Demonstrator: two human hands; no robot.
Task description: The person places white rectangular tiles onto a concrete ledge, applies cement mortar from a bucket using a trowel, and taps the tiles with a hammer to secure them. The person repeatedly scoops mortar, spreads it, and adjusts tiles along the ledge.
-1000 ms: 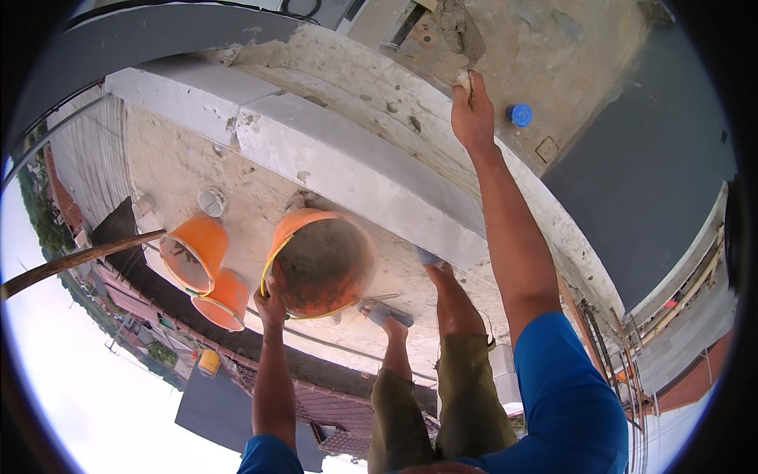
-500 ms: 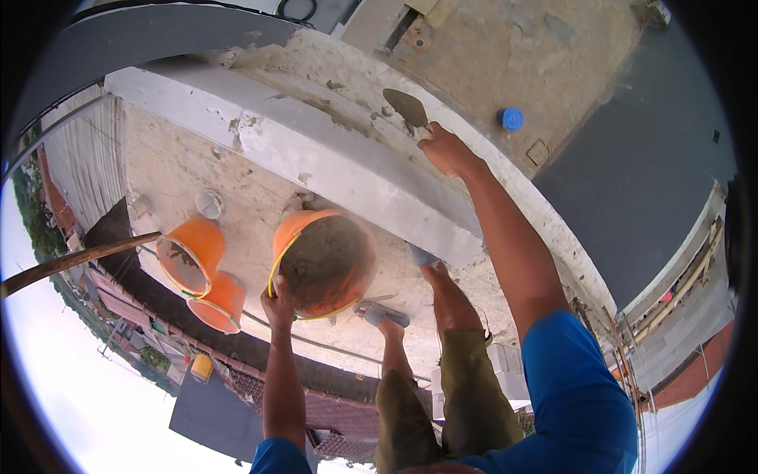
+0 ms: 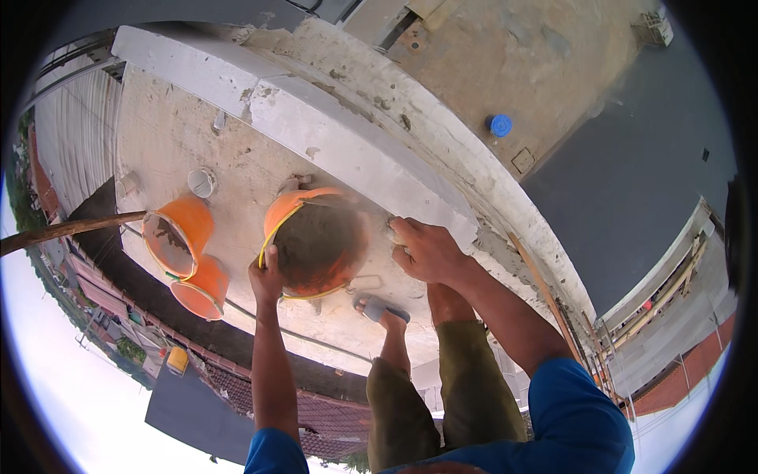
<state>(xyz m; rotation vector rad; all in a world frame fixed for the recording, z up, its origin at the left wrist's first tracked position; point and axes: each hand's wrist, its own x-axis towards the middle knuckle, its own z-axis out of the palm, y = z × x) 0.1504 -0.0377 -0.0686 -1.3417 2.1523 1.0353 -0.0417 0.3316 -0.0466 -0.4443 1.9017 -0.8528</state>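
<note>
Left hand (image 3: 268, 278) clamped on rim of bucket (image 3: 281, 212), on floor (image 3: 170, 130); right hand (image 3: 430, 253) just beside, closed on pale handle (image 3: 392, 231), far end blurred; step, judged: scooping mortar (image 3: 316, 243); next move calls for steady bucket.

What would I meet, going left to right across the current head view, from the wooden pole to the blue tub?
Wooden pole → two orange buckets → left hand → large orange bucket → right hand → blue tub.
</note>
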